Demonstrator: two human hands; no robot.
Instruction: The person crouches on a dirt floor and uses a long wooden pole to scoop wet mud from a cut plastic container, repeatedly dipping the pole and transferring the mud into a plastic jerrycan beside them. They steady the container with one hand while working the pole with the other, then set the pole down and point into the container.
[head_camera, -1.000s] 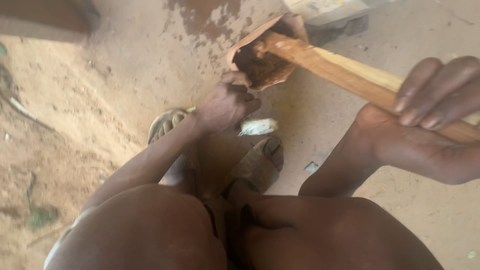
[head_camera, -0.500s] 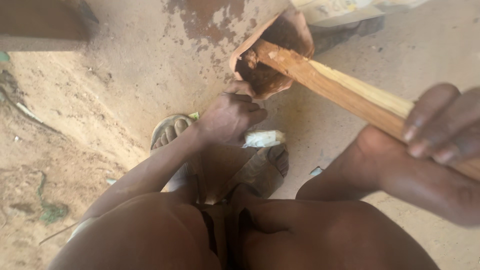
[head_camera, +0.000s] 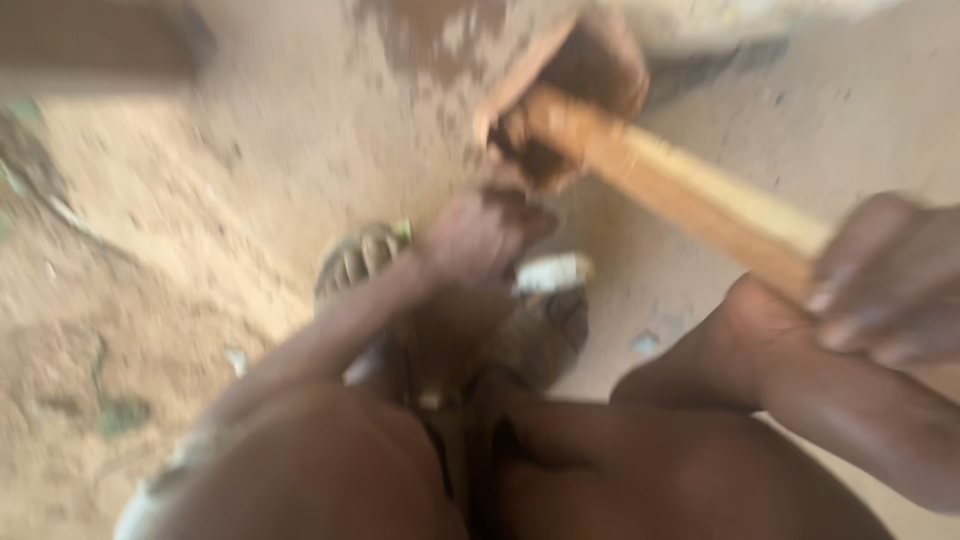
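The frame is blurred by motion. My right hand (head_camera: 885, 290) is shut on a pale wooden handle (head_camera: 690, 195) that slants up and left to a rusty metal blade (head_camera: 590, 70) caked with dark mud. My left hand (head_camera: 480, 235) is at the blade's lower edge with its fingers curled against the mud. Blur hides whether it grips anything. Both forearms reach out over my bare knees at the bottom of the view.
Sandy ground lies all around. Two worn sandals (head_camera: 360, 260) (head_camera: 545, 335) sit under my left hand, with a white scrap (head_camera: 555, 272) between them. A dark wooden object (head_camera: 100, 40) is at the top left, and a damp reddish patch (head_camera: 420, 25) at top centre.
The blade and handle have tipped so the blade sits higher and the handle steeper. My right hand has slid lower in view. My left hand stays at the blade's edge. The picture has blurred.
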